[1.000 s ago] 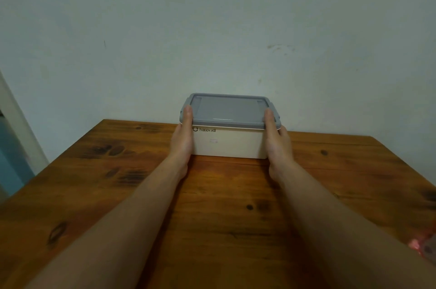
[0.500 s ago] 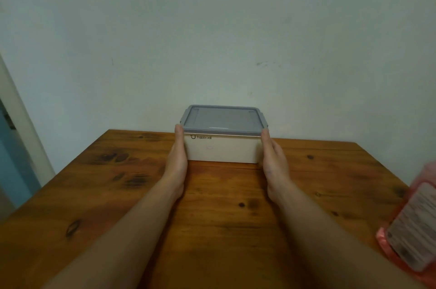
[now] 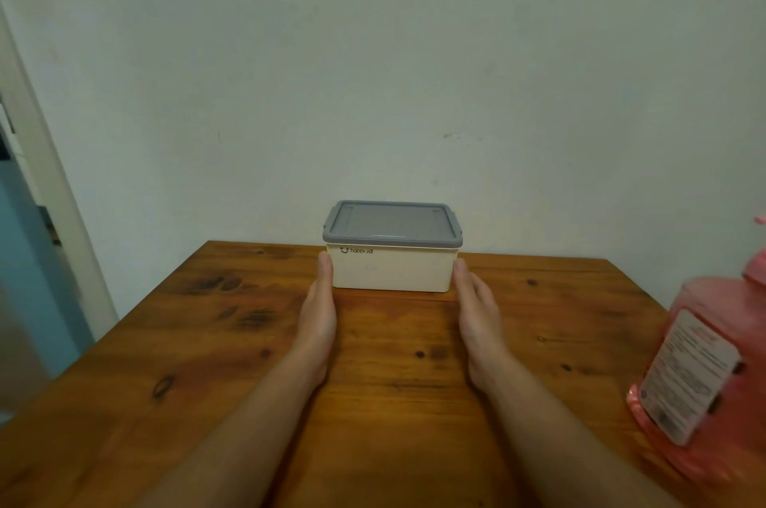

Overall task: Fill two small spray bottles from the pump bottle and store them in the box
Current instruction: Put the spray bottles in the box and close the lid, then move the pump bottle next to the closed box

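A cream box (image 3: 391, 271) with a grey lid (image 3: 391, 222) closed on it stands at the far edge of the wooden table (image 3: 207, 342), against the wall. My left hand (image 3: 318, 308) lies flat with straight fingers, its fingertips at the box's left front corner. My right hand (image 3: 476, 313) lies the same way, fingertips at the box's right front corner. Neither hand holds anything. A pink pump bottle (image 3: 700, 362) with a white label stands at the right edge of the view, its pump head cut off. No small spray bottles are in sight.
A pale wall rises right behind the box. A door frame (image 3: 45, 184) and a blue surface show at the far left beyond the table's left edge.
My hands have slid back from the lid's sides down to the box's front corners. The view has risen and pulled back, bringing the pink bottle into sight.
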### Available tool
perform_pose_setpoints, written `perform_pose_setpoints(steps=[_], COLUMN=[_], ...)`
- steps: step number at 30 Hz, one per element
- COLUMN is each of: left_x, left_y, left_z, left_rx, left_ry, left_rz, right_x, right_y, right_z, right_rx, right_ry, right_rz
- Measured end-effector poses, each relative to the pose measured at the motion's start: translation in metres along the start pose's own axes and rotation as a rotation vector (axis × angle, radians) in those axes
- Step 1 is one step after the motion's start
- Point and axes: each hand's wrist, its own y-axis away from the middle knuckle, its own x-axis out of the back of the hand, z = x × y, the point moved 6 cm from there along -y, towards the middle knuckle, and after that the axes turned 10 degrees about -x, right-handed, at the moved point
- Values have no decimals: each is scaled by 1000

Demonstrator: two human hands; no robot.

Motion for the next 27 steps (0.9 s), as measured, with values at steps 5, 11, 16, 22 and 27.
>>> perform_pose_setpoints(steps=[5,11,16,22,27], left_x=[-2,-12,-22,-45,-71], left_y=[17,43,61,84,104], left_z=[3,6,8,9,7], left_rx=[-41,-68,-84,-75,-85], left_ry=[-22,-11,-5,-26,-20], left_rz=[-22,-54,-77,-129,-187], right_x=[4,14,23,36,51], right_y=[17,31,43,59,68], right_z=[2,7,7,3,1], right_rx=[5,2,7,70,129], right_ry=[17,-6,-13,12,0], right_rz=[-13,-54,-42,-28,-63])
